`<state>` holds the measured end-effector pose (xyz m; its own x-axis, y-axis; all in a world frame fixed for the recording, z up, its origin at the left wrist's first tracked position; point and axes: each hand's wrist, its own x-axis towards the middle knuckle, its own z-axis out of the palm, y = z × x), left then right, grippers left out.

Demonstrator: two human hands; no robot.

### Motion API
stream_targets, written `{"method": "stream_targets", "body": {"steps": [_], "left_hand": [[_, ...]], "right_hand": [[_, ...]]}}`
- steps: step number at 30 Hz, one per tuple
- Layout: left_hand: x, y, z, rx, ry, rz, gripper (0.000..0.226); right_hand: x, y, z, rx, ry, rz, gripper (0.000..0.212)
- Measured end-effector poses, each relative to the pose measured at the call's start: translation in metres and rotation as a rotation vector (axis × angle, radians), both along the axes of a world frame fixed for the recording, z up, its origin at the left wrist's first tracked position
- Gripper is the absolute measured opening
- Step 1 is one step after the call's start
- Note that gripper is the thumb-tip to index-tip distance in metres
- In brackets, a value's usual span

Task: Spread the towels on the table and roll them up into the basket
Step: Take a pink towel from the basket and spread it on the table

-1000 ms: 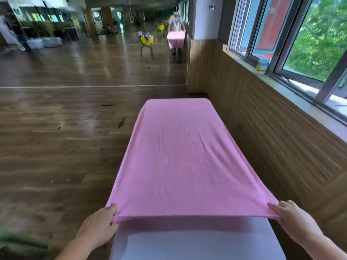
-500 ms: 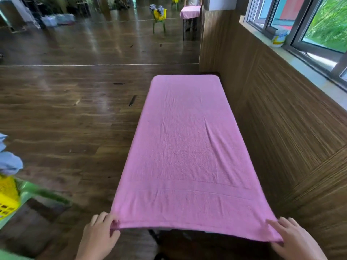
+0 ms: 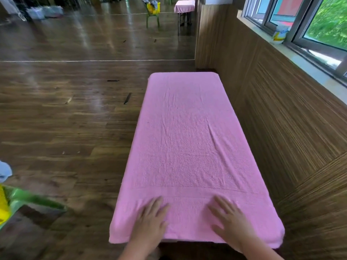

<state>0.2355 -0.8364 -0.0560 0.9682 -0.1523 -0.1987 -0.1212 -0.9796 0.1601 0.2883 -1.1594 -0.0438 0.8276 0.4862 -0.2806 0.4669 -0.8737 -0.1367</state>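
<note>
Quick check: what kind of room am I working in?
Likely a dance or activity studio: a glossy wooden plank floor, a wall mirror reflecting the spread pink towel, and sliding windows.

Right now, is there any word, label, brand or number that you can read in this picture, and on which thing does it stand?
No text can be read.
The container on the window sill has a yellow and white label, but it is too small and blurred to read.
The pink towel shows no print or tag.
</note>
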Motion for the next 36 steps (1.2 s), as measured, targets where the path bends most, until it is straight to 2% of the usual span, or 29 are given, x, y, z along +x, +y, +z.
{"method": "stream_targets", "body": {"steps": [3,5,8,13,16,19,22,25,27,31,34,36], "left_hand": [[-0.028,0.085,0.001,-0.052,-0.007,0.104,0.049],[-0.031,0.125,0.007,-0.062,-0.004,0.150,0.052],[0.011,0.128,0.006,-0.022,0.004,0.108,0.055],[0.112,-0.007,0.026,-0.075,-0.048,-0.049,0.055],[0.137,-0.047,0.038,-0.081,0.058,-0.043,0.058],[0.130,0.006,0.027,-0.078,0.078,0.016,0.061],[0.111,0.094,0.024,-0.059,0.066,0.210,0.061],[0.114,0.134,0.037,0.019,0.103,0.392,0.059],[0.144,0.113,0.044,0.020,0.033,0.333,0.061],[0.226,-0.001,0.047,-0.151,-0.035,0.099,0.056],[0.255,-0.070,0.046,-0.139,0.005,0.042,0.061],[0.257,-0.062,0.036,-0.099,0.056,0.025,0.061]], "right_hand": [[-0.011,-0.081,0.010,-0.050,0.098,-0.239,0.068],[-0.012,-0.116,0.013,-0.057,0.079,-0.412,0.074],[0.016,-0.089,0.026,-0.052,-0.049,-0.527,0.076],[0.091,0.063,0.039,0.064,0.063,-0.231,0.076],[0.108,0.090,0.028,0.063,0.115,-0.114,0.072],[0.116,0.031,0.014,0.007,0.016,-0.093,0.066],[0.116,-0.069,0.006,-0.037,0.041,-0.275,0.067],[0.137,-0.104,0.020,-0.071,-0.053,-0.369,0.067],[0.167,-0.074,0.033,-0.046,-0.072,-0.350,0.070],[0.229,0.048,0.045,0.082,0.022,-0.195,0.073],[0.241,0.112,0.043,0.027,0.126,-0.089,0.077],[0.243,0.107,0.032,-0.001,0.128,-0.067,0.075]]}}
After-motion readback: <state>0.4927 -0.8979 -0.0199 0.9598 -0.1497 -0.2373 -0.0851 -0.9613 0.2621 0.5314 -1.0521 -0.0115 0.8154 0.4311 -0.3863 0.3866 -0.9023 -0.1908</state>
